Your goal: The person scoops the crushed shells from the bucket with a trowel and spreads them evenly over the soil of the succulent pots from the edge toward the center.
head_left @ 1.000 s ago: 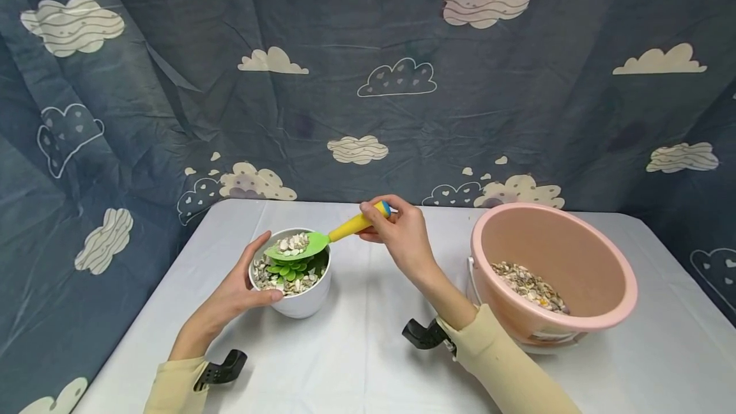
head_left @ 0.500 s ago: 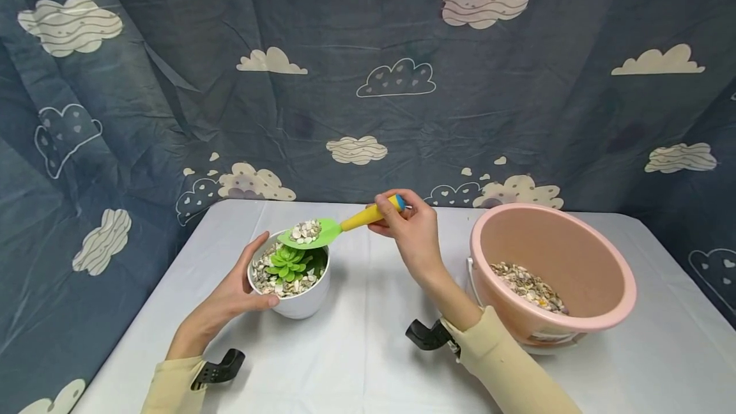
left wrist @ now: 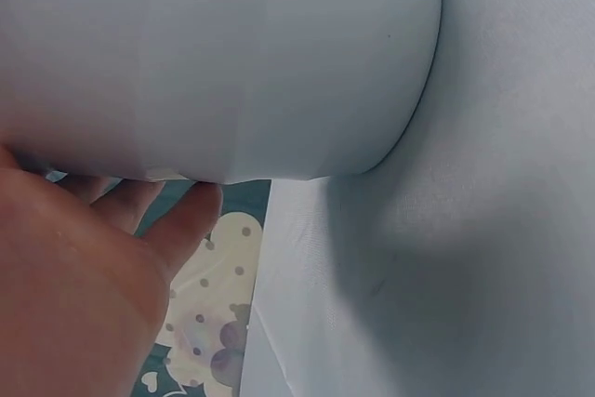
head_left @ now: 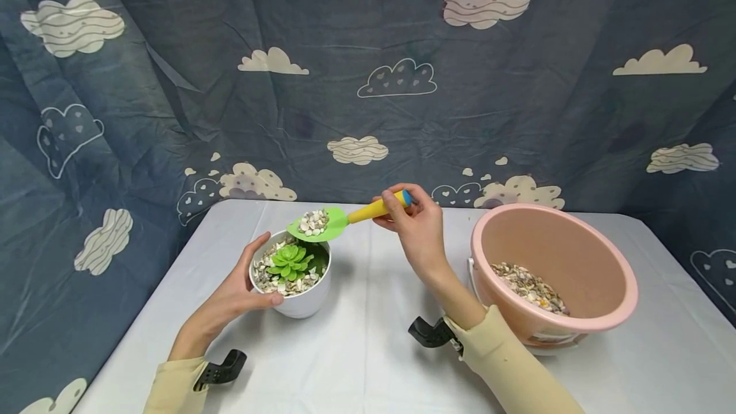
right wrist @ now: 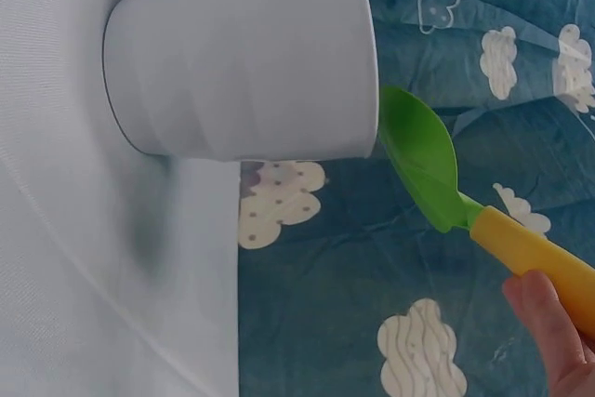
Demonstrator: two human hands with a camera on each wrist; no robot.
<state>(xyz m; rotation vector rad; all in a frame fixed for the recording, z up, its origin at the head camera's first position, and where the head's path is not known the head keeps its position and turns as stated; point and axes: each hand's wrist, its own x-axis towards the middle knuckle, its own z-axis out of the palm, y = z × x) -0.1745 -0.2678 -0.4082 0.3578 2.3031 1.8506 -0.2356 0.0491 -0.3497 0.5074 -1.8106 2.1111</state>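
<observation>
My left hand [head_left: 232, 292] grips a white flower pot [head_left: 305, 304] from its left side, thumb at the front of the rim and fingers round the back. In the pot a green succulent [head_left: 290, 262] stands among pale pebbles [head_left: 276, 283]. My right hand [head_left: 415, 225] holds a toy trowel by its yellow handle [head_left: 370, 211], which has a blue end. Its green blade [head_left: 333, 225] carries a small heap of pebbles [head_left: 313, 223] over the pot's back right rim. From the right wrist view, the blade [right wrist: 423, 155] is close beside the rim; whether they touch I cannot tell.
At the right of the white-covered table [head_left: 379, 363] stands a pink bucket [head_left: 598, 273] with pebbles [head_left: 529, 287] in its bottom and a white handle down its side. Behind the table hangs a dark cloth [head_left: 322, 11] printed with clouds.
My right hand has moved right and back with the trowel, so the loaded blade has shifted from above the succulent to the pot's back right rim. The left hand has stayed on the pot.
</observation>
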